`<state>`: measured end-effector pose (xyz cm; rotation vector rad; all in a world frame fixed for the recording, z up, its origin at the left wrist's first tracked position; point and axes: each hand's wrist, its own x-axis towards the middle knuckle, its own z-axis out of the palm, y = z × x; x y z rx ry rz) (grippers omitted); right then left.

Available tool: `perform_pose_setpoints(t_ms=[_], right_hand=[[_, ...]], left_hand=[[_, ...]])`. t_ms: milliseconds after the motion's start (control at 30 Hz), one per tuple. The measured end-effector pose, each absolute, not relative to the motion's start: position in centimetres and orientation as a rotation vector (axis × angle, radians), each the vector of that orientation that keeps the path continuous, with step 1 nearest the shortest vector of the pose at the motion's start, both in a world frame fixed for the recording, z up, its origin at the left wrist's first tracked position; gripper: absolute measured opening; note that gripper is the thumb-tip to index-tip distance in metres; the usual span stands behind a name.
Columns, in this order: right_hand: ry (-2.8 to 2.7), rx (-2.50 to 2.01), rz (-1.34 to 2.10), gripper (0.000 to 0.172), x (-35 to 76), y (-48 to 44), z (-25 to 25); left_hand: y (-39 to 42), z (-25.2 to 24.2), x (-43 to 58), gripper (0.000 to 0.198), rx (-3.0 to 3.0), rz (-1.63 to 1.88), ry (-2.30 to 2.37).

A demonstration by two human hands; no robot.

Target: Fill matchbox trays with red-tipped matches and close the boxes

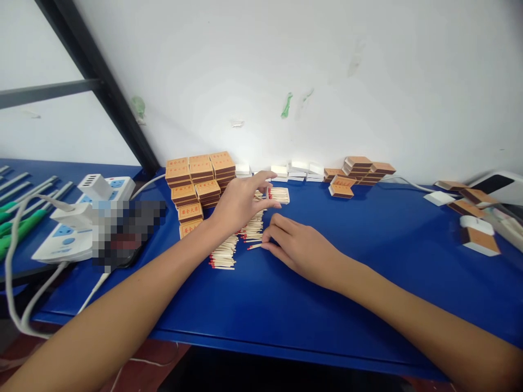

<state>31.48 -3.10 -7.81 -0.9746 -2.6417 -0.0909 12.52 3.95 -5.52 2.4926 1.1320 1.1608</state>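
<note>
Two bare forearms come in over the front edge of a blue counter [286, 321], whose glossy top is cut off at the bottom and right. The right hand [300, 247] lies palm down and narrow, fingers drawn together, their tips on a single match [254, 246]; whether it pinches the match cannot be told. Just left of it, loose matches [224, 256] with red heads lie in rough rows on the counter, running back under the left hand [241, 204]. That hand hovers wide, thumb and fingers spread, holding nothing that shows, its fingertips just beside a tray [280, 194] full of matches. To the left stands a stack of boxes [200, 177] with orange labels printed in red Chinese characters, too small to read with certainty. Further left a white power strip [67, 237] with blue sockets carries a white charger [97, 187], its cable running off the front edge; a pixelated patch hides what lies next to it. Green-handled tools [20, 220] lie on a second blue surface, cut off at the left edge. At the right lie scattered sleeves [477, 235] and a white device [496, 184], only partly in view. Along the back stand empty white trays [300, 170] and a second pile [358, 169] of boxes, against a white wall [368, 81] with green smudges. A black steel frame [102, 87] slants up at the left.
</note>
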Motion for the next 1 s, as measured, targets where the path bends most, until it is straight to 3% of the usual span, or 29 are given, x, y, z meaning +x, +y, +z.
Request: perform_pose_setpoints(t_ms=[500, 1000], right_hand=[[-2.291, -1.172, -0.282, 0.015, 35.9, 0.1, -5.9], [-2.354, -1.116, -0.246, 0.02, 35.3, -0.2, -6.2]], left_hand=[[4.1, -6.0, 12.5, 0.055, 2.55, 1.122, 1.085], [3.3, -5.6, 12.9, 0.055, 2.549, 1.089, 1.035]])
